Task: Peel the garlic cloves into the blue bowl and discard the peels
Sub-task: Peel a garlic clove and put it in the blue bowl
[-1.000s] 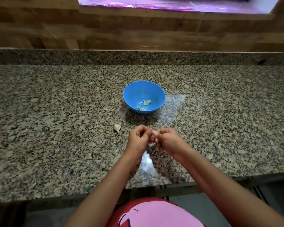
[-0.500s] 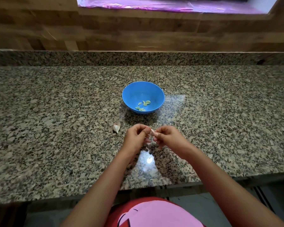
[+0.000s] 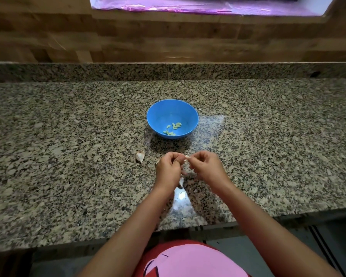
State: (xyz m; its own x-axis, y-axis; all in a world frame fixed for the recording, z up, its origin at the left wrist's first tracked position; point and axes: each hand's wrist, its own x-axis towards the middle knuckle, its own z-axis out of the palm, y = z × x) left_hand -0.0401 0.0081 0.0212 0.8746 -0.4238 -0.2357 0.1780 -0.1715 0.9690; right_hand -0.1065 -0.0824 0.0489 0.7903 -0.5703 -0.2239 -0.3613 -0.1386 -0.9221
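Shirt: pink and red fabric [image 3: 190,260] fills the bottom centre of the frame, nearest the camera.
Forearms: both rise from the lower corners and converge toward the middle of the frame, above the counter's front edge.
Countertop: speckled granite [image 3: 68,176] spans the whole width, with a bright glare patch just below the wrists.
Left hand: the left hand [image 3: 169,168] sits just left of centre, fingers curled in, thumb and forefinger pressed onto a small pale piece between the two hands.
Right hand: the right hand [image 3: 205,166] sits just right of centre, fingers curled, its fingertips pinching the same piece from the other side.
Held clove: the garlic clove [image 3: 186,157] shows only as a pale sliver at the top of the gap between the hands; it is probably partly peeled, but it is too small to tell.
Loose clove: an unpeeled clove [image 3: 140,156] lies on the granite just left of the left hand, apart from it.
Blue bowl: the blue bowl [image 3: 160,114] stands upright on the counter beyond the hands, centre frame.
Peeled cloves: several pale yellow-green peeled cloves [image 3: 173,128] lie at the bowl's bottom.
Backsplash: a granite strip, then a wood-toned wall [image 3: 48,37] across the upper frame.
Window ledge: purple-lit sheet [image 3: 188,5] at the top edge.
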